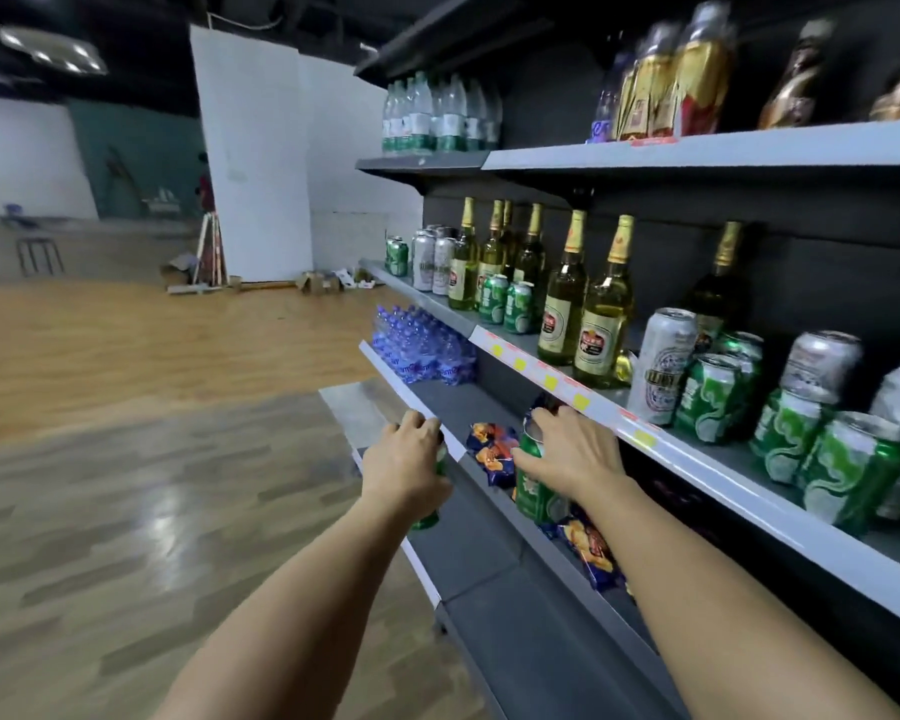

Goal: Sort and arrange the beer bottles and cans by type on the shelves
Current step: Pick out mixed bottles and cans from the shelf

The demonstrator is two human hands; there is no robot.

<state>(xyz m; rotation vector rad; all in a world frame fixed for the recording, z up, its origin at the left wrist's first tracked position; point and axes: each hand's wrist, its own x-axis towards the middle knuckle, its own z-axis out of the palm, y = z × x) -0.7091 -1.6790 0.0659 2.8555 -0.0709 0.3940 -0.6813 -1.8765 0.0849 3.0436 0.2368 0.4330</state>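
Note:
My left hand (pixel 406 467) grips a green beer can (pixel 434 517), mostly hidden under my fingers, in front of the lower shelf's edge. My right hand (pixel 572 454) grips a second green can (pixel 533 491) from above, held over the lower shelf. On the middle shelf (pixel 739 485) stand green cans (pixel 848 472), silver cans (pixel 663 363) and gold-necked beer bottles (pixel 604 319), mixed together. Further along it are two green cans (pixel 507 306), more bottles (pixel 463 267), silver cans (pixel 430 259) and a green can (pixel 397 256).
Snack packets (pixel 494 452) lie on the lower shelf (pixel 489 537), with packs of blue water bottles (pixel 422 345) at its far end. The top shelf (pixel 749 145) carries water bottles (pixel 437 116) and gold-wrapped bottles (pixel 681 80). Open wooden floor (pixel 152 459) spreads to the left.

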